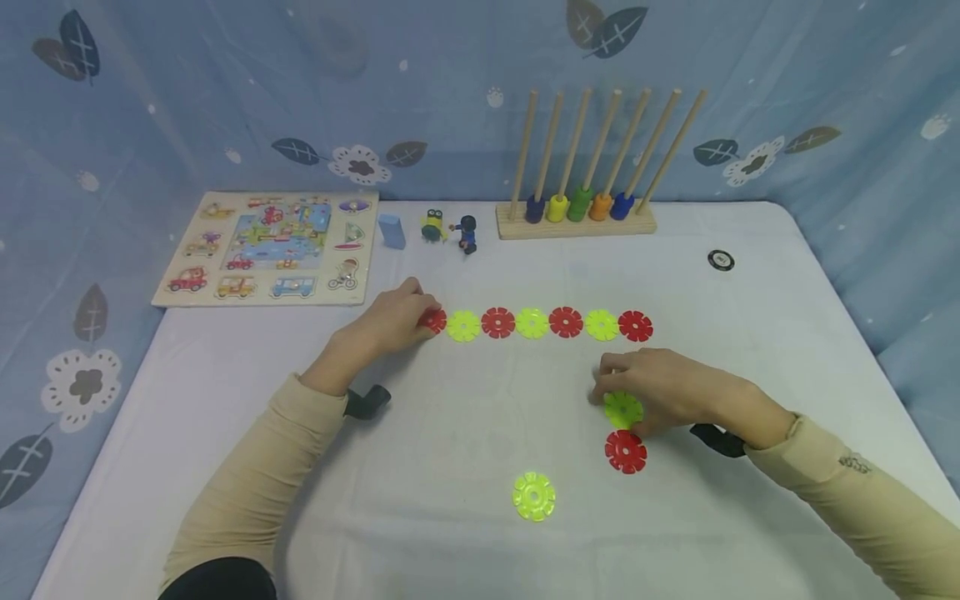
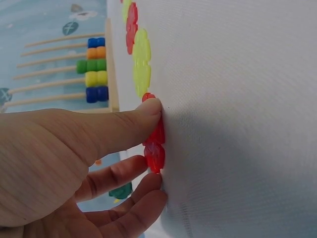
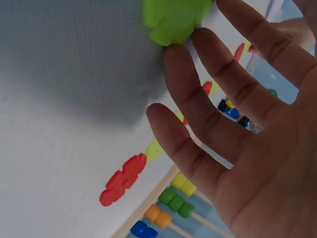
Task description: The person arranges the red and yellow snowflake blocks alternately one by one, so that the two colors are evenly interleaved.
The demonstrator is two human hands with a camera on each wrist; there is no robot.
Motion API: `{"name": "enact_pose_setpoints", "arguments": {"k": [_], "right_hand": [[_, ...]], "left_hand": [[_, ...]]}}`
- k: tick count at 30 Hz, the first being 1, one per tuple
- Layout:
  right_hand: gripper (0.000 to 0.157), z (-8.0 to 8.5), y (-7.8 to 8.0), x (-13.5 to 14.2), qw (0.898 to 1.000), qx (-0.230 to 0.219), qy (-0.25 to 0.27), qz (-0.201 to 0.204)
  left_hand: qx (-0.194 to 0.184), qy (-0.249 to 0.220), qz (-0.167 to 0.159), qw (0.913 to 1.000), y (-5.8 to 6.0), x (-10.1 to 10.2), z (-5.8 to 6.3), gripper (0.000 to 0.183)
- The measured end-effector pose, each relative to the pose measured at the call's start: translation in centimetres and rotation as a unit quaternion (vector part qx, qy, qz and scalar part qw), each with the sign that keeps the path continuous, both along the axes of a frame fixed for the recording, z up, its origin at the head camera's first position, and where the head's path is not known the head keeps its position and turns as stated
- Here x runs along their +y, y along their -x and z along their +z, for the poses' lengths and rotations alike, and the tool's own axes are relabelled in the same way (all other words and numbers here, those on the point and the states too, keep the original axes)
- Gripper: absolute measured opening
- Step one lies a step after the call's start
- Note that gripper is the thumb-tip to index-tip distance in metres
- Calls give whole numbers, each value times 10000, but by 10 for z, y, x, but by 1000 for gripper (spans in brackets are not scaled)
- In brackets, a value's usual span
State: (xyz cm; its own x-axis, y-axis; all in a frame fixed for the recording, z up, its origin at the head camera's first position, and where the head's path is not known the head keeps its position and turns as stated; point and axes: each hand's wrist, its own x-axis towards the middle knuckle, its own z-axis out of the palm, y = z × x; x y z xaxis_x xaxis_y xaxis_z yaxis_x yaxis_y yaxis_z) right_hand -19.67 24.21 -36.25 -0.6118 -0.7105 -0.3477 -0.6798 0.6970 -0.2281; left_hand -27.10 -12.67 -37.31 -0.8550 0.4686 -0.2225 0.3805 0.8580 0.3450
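My left hand (image 1: 390, 321) pinches the red snowflake disc (image 2: 154, 154) at the left end of a row, thumb on one edge and fingertips at another. The row alternates red and yellow-green snowflake discs, with a red disc (image 1: 635, 326) at its right end. Below that end, my right hand (image 1: 667, 387) holds a yellow-green snowflake disc (image 1: 623, 410) by its edge, between thumb and fingertips. A loose red snowflake disc (image 1: 626, 452) lies just below it, near the thumb. Nearer the front is another yellow-green snowflake disc (image 1: 534, 497).
Along the back stand a wooden peg rack (image 1: 577, 229) with coloured beads, two small figures (image 1: 467, 235) and a blue block (image 1: 392, 232). A wooden picture puzzle board (image 1: 270, 250) lies at back left. A black-and-white round chip (image 1: 721, 260) rests at the right.
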Motion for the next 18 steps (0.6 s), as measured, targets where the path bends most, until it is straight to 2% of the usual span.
{"name": "enact_pose_setpoints", "arguments": {"k": [10, 18], "right_hand": [[59, -6, -6, -1, 9997, -31, 239, -86], [60, -4, -3, 1, 9992, 15, 258, -299]], "left_hand": [[-23, 1, -1, 10000, 0, 0, -1, 43], [-48, -24, 38, 10000, -1, -1, 1, 43]]}}
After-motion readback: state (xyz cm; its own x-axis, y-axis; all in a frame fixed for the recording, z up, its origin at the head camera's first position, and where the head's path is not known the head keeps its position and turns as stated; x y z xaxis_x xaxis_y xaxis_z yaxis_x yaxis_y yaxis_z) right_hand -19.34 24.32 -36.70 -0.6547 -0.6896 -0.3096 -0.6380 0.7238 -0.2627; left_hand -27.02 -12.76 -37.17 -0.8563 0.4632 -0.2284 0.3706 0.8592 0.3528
